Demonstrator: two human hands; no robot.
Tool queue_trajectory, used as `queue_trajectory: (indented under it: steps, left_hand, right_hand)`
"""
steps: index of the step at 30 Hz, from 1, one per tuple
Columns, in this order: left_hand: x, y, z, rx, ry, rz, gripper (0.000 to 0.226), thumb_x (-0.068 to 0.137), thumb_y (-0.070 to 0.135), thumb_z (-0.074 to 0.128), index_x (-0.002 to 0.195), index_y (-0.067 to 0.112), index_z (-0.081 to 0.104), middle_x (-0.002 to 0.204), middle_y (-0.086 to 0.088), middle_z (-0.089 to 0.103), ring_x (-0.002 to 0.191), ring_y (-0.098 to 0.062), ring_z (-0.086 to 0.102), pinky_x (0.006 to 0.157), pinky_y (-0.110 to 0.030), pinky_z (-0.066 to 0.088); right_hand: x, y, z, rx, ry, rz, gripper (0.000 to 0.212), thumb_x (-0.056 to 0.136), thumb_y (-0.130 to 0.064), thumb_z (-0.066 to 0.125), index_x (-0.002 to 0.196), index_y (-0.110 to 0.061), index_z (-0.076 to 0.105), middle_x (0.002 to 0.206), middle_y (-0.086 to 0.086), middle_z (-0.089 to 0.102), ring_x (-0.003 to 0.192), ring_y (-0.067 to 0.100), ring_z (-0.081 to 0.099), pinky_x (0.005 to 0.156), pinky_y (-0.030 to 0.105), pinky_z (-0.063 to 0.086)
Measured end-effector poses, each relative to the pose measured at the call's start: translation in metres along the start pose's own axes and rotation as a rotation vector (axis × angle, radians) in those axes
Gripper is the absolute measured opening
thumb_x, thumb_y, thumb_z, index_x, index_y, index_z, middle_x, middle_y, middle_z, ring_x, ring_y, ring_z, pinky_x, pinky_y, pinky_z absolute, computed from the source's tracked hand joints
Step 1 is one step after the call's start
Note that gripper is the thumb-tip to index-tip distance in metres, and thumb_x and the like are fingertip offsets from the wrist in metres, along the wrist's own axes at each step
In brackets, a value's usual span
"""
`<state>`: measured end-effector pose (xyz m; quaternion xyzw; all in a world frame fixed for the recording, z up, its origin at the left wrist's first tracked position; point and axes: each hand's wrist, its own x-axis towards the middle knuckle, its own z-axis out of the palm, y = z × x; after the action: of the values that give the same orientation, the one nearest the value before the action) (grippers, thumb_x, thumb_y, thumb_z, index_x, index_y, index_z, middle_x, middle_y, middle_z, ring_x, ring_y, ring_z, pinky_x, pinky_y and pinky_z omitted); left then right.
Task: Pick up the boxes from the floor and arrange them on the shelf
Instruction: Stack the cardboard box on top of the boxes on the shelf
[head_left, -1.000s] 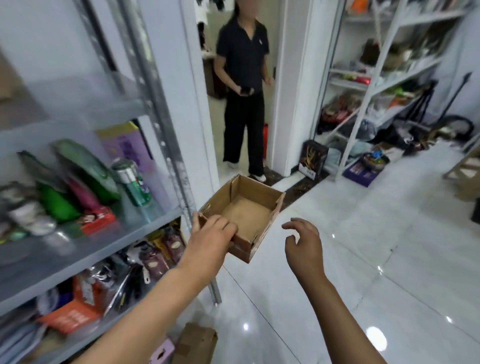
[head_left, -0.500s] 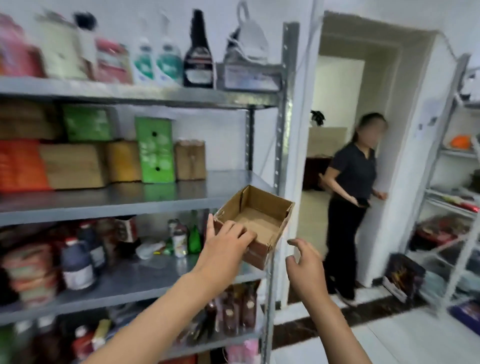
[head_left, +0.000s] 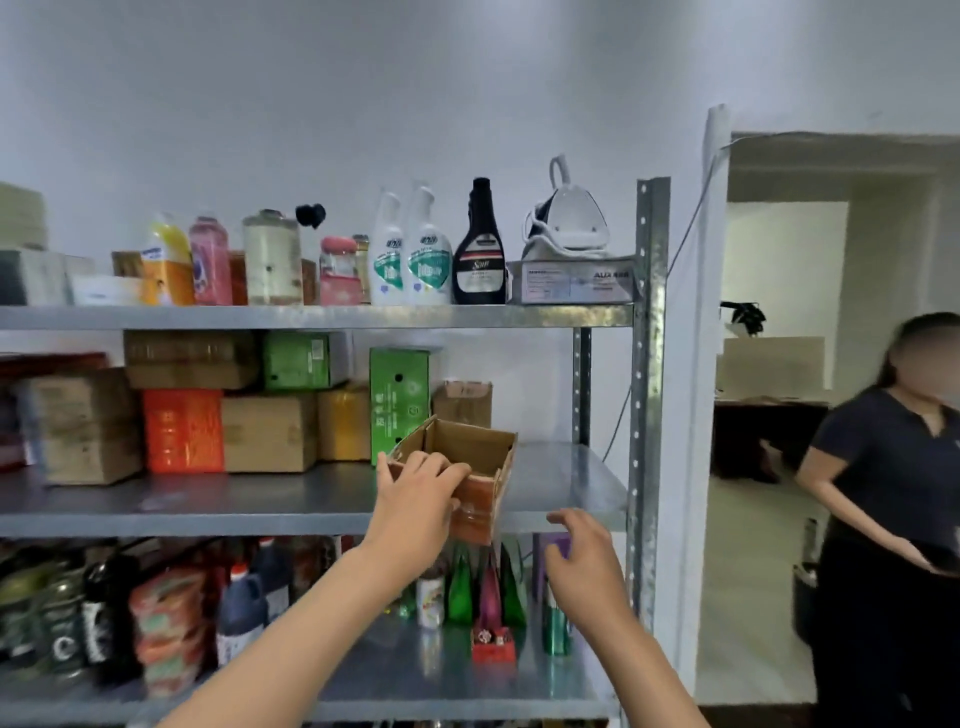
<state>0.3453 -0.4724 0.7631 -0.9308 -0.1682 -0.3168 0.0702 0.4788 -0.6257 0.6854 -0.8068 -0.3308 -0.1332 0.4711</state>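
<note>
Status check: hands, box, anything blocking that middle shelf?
Left hand grips open cardboard box at middle shelf edge. Right hand open, empty. Landing spot bare.

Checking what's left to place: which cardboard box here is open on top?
The open brown box gripped by the left hand; the boxes on the middle shelf look closed.

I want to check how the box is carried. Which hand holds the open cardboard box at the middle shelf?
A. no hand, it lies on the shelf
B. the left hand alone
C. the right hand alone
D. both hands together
B: the left hand grips the near wall of the open cardboard box, while the right hand hovers below it, apart, holding nothing.
</note>
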Motion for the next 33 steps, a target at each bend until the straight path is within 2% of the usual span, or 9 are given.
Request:
queue_trajectory:
  steps: [10,14,19,21,24,26,28,31,33]
  left_hand:
    - [0.078,-0.002,0.038,0.019,0.070,-0.049,0.039,0.096,0.021,0.049,0.134,0.030,0.045,0.126,0.009,0.050,0.126,-0.016,0.038,0.115,-0.060,0.010]
    - [0.120,-0.013,0.068,-0.002,0.102,-0.046,0.043,0.095,0.019,0.050,0.136,0.030,0.043,0.128,0.008,0.050,0.127,-0.017,0.038,0.115,-0.061,0.011]
    - [0.182,-0.032,0.101,0.077,0.145,0.023,0.052,0.088,0.012,0.058,0.135,0.029,0.043,0.126,0.004,0.048,0.125,-0.021,0.039,0.114,-0.063,0.009]
    - [0.211,-0.039,0.110,0.052,0.162,-0.003,0.052,0.087,0.012,0.055,0.135,0.029,0.043,0.129,0.002,0.048,0.127,-0.023,0.038,0.114,-0.063,0.007]
    - [0.247,-0.043,0.119,0.060,0.068,-0.042,0.060,0.085,0.011,0.052,0.141,0.027,0.037,0.134,-0.002,0.043,0.132,-0.026,0.031,0.115,-0.061,0.004]
    - [0.266,-0.049,0.134,0.107,0.018,-0.053,0.064,0.085,0.006,0.052,0.143,0.027,0.034,0.139,-0.003,0.040,0.134,-0.026,0.029,0.115,-0.059,0.009]
    - [0.285,-0.059,0.150,0.111,0.041,-0.061,0.066,0.082,0.006,0.056,0.141,0.028,0.037,0.138,-0.001,0.043,0.131,-0.026,0.034,0.112,-0.054,0.022]
    - [0.312,-0.073,0.173,0.131,0.047,-0.073,0.061,0.076,0.014,0.065,0.132,0.025,0.045,0.126,-0.002,0.051,0.121,-0.026,0.045,0.106,-0.045,0.032]
    - [0.331,-0.082,0.185,0.129,0.005,-0.092,0.068,0.066,0.018,0.076,0.127,0.024,0.048,0.121,-0.001,0.051,0.117,-0.025,0.048,0.105,-0.042,0.035]
  right_hand:
    - [0.077,0.036,0.025,-0.071,-0.095,-0.075,0.038,0.088,-0.013,0.052,0.124,-0.021,0.057,0.126,-0.007,0.052,0.126,0.011,0.042,0.102,0.028,0.039]
    - [0.113,0.048,0.046,-0.085,-0.135,-0.091,0.041,0.089,-0.012,0.052,0.130,-0.022,0.054,0.134,-0.006,0.049,0.131,0.014,0.039,0.107,0.026,0.036]
    - [0.172,0.058,0.071,-0.093,-0.115,-0.083,0.043,0.090,-0.009,0.052,0.132,-0.018,0.053,0.137,-0.002,0.050,0.132,0.014,0.039,0.107,0.022,0.031]
    - [0.197,0.060,0.080,-0.108,-0.093,-0.089,0.043,0.089,-0.008,0.053,0.131,-0.017,0.055,0.135,-0.002,0.052,0.129,0.016,0.042,0.105,0.022,0.033]
    - [0.236,0.063,0.091,-0.106,-0.068,-0.081,0.041,0.089,-0.008,0.054,0.129,-0.017,0.056,0.134,0.000,0.054,0.126,0.017,0.047,0.105,0.025,0.037]
    - [0.258,0.066,0.099,-0.087,-0.045,-0.066,0.041,0.090,-0.009,0.055,0.130,-0.017,0.056,0.135,0.001,0.055,0.127,0.017,0.047,0.107,0.024,0.035]
    - [0.275,0.069,0.108,-0.080,-0.031,-0.058,0.042,0.090,-0.008,0.054,0.130,-0.016,0.056,0.135,0.001,0.055,0.128,0.017,0.046,0.106,0.020,0.031]
    - [0.298,0.078,0.119,-0.074,-0.060,-0.056,0.043,0.089,-0.006,0.052,0.131,-0.016,0.055,0.137,0.000,0.053,0.130,0.015,0.043,0.102,0.016,0.028]
    - [0.311,0.086,0.121,-0.047,-0.067,-0.047,0.043,0.090,-0.007,0.051,0.132,-0.018,0.054,0.138,-0.002,0.051,0.132,0.013,0.041,0.103,0.016,0.028]
